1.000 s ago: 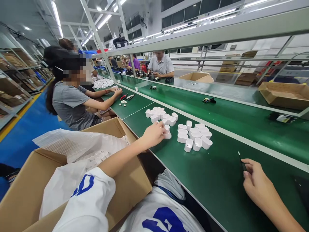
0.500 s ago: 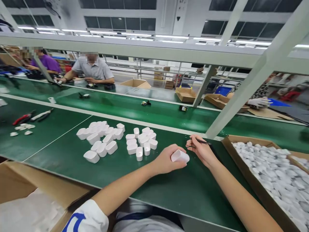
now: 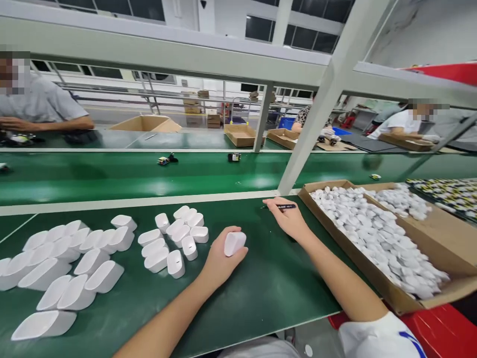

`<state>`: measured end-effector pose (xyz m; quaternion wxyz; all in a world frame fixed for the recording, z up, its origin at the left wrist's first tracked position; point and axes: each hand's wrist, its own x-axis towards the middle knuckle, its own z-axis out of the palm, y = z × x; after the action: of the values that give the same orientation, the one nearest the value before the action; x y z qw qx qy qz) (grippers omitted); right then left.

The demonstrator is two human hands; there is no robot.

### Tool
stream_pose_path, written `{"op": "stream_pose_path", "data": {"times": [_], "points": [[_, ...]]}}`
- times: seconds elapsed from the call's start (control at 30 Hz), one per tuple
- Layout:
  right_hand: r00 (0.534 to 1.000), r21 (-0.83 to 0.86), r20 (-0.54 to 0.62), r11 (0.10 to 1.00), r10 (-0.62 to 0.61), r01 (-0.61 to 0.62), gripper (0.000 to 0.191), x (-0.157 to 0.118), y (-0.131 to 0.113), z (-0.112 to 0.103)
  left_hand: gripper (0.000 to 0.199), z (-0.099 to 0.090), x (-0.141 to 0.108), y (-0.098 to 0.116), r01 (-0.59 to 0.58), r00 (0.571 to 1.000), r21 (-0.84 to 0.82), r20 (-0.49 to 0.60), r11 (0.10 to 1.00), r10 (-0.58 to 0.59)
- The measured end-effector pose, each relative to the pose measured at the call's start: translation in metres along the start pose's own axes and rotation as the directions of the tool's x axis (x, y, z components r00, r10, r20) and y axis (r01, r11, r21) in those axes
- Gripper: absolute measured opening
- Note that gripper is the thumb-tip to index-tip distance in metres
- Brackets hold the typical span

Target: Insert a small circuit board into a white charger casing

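The green bench (image 3: 261, 293) has a box (image 3: 456, 286) of white bits (image 3: 380, 238) by its right edge, many white cups (image 3: 76, 292) toward its left; I can't tell which are done. The left hand (image 3: 219, 258) grips one cup (image 3: 235, 243) mid-bench, the right hand (image 3: 288, 219) pinches a black tool (image 3: 286, 206) near the back edge

Dark windows (image 3: 260, 29) are set in the pale wall (image 3: 228, 30); a long beam (image 3: 167, 54) crosses before this wall.
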<state>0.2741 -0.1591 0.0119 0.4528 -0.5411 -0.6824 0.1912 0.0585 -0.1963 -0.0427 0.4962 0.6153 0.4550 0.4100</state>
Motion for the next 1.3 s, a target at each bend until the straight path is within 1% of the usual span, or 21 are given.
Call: {"op": "stream_pose_path", "data": {"times": [0.1, 0.17, 0.27, 0.33, 0.4, 0.5, 0.6, 0.73, 0.83, 1.0, 1.17, 1.3], "points": [[0.999, -0.103, 0.001, 0.994, -0.041, 0.041, 0.039, -0.001, -0.016, 0.0, 0.046, 0.004, 0.002, -0.003, 0.025, 0.998, -0.005, -0.05, 1.0, -0.025], [0.999, -0.189, 0.031, 0.981, -0.045, 0.05, 0.038, -0.004, -0.021, 0.005, 0.049, 0.007, 0.002, -0.004, 0.033, 0.995, -0.03, -0.098, 0.999, -0.035], [0.995, -0.324, 0.098, 0.946, 0.004, 0.028, 0.028, -0.012, -0.014, 0.019, 0.055, 0.01, 0.002, -0.005, 0.048, 0.985, -0.037, -0.163, 0.998, -0.053], [0.987, -0.395, 0.152, 0.919, 0.055, 0.01, 0.021, -0.016, -0.004, 0.025, 0.061, 0.01, 0.003, -0.006, 0.07, 0.982, -0.028, -0.176, 0.997, -0.074], [0.977, -0.432, 0.189, 0.902, 0.095, -0.004, 0.021, -0.018, 0.004, 0.027, 0.067, 0.009, 0.004, -0.008, 0.09, 0.98, -0.024, -0.178, 0.996, -0.093], [0.969, -0.44, 0.207, 0.897, 0.134, -0.03, 0.024, -0.018, 0.008, 0.027, 0.077, 0.007, 0.005, -0.009, 0.116, 0.979, -0.047, -0.163, 0.992, -0.122], [0.956, -0.439, 0.237, 0.897, 0.173, -0.053, 0.023, -0.018, 0.009, 0.027, 0.085, 0.006, 0.005, -0.008, 0.156, 0.976, -0.087, -0.142, 0.984, -0.167], [0.946, -0.436, 0.254, 0.897, 0.204, -0.076, 0.021, -0.018, 0.011, 0.03, 0.084, 0.006, 0.006, -0.007, 0.214, 0.968, -0.083, -0.116, 0.973, -0.223], [0.937, -0.434, 0.273, 0.897, 0.22, -0.084, 0.018, -0.018, 0.013, 0.03, 0.082, 0.006, 0.007, -0.005, 0.235, 0.964, -0.079, -0.105, 0.969, -0.243], [0.934, -0.437, 0.271, 0.894, 0.233, -0.097, 0.016, -0.019, 0.014, 0.03, 0.079, 0.007, 0.007, -0.003, 0.234, 0.963, -0.082, -0.118, 0.969, -0.242], [0.929, -0.457, 0.268, 0.882, 0.257, -0.112, 0.015, -0.019, 0.014, 0.031, 0.072, 0.01, 0.002, 0.001, 0.189, 0.973, -0.044, -0.125, 0.981, -0.193], [0.924, -0.474, 0.267, 0.872, 0.273, -0.121, 0.013, -0.021, 0.011, 0.031, 0.073, 0.012, 0.0, 0.004, 0.192, 0.974, -0.012, -0.123, 0.981, -0.192]]}}
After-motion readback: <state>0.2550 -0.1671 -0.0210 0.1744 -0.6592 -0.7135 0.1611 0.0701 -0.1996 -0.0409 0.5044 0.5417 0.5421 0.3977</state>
